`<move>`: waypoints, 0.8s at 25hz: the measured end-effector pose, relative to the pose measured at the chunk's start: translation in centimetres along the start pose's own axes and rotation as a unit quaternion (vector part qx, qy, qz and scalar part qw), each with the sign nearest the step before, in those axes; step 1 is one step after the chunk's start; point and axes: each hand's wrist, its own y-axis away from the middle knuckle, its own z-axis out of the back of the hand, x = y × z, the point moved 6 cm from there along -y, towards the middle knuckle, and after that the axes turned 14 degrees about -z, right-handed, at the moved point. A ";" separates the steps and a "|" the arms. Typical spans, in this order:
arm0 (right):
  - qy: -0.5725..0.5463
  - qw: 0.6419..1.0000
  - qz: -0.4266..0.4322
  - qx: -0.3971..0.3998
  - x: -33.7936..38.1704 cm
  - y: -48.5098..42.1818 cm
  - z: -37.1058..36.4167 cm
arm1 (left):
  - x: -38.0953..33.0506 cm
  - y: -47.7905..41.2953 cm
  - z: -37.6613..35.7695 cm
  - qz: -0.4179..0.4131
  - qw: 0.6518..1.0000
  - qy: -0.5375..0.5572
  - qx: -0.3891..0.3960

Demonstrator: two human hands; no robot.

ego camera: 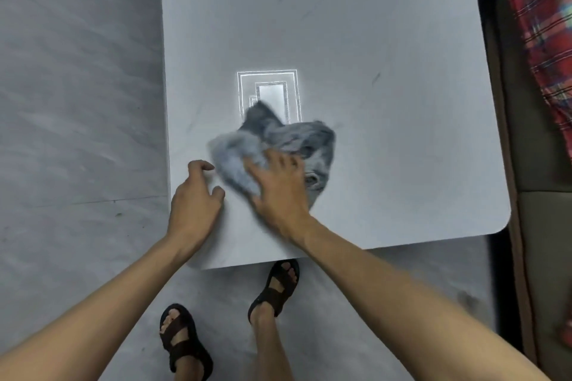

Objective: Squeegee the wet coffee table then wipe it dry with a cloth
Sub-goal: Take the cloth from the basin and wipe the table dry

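Grey cloth point(272, 148) lies bunched on the coffee table point(402, 102) near its front edge. Right hand point(278, 189) presses flat on it, fingers spread; left hand point(195, 195) rests loosely curled, holding nothing. Best keep the palm flat and overlap strokes edge to edge.

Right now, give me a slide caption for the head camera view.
Right hand presses a grey cloth on the white coffee table; left hand rests beside it.
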 end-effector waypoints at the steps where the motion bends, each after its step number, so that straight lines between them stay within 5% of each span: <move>1: 0.020 0.992 0.115 0.038 0.7 0.9 -0.4 | -0.1 0.0 -0.1 0.000 1.000 0.004 -0.002; 3: 0.065 0.952 0.283 0.096 -1.0 1.7 0.0 | -0.4 0.3 -0.8 -0.003 1.000 0.003 0.031; 6: 0.083 0.934 0.328 0.111 -8.5 1.2 2.6 | -1.9 0.7 -3.1 -0.045 0.992 -0.038 0.114; 8: 0.086 0.969 0.217 0.080 -15.9 0.6 4.7 | -2.7 0.6 -4.7 -0.061 0.980 -0.085 0.168; 11: 0.034 0.991 -0.132 -0.014 -26.4 2.8 7.8 | -3.1 0.2 -5.7 -0.041 0.967 -0.128 0.214; 15: 0.024 0.821 -0.559 -0.114 -28.0 7.2 7.1 | -3.1 0.3 -5.9 -0.024 0.969 -0.106 0.221; 17: -0.013 0.779 -0.613 -0.128 -22.5 7.0 5.5 | -2.7 0.5 -5.0 -0.032 0.980 -0.071 0.181; 18: -0.023 0.796 -0.592 -0.124 -18.8 6.5 4.4 | -2.3 0.6 -4.2 -0.039 0.987 -0.049 0.147; 20: -0.008 0.891 -0.446 -0.088 -10.7 5.0 2.1 | -1.0 0.8 -2.1 -0.024 0.996 -0.004 0.088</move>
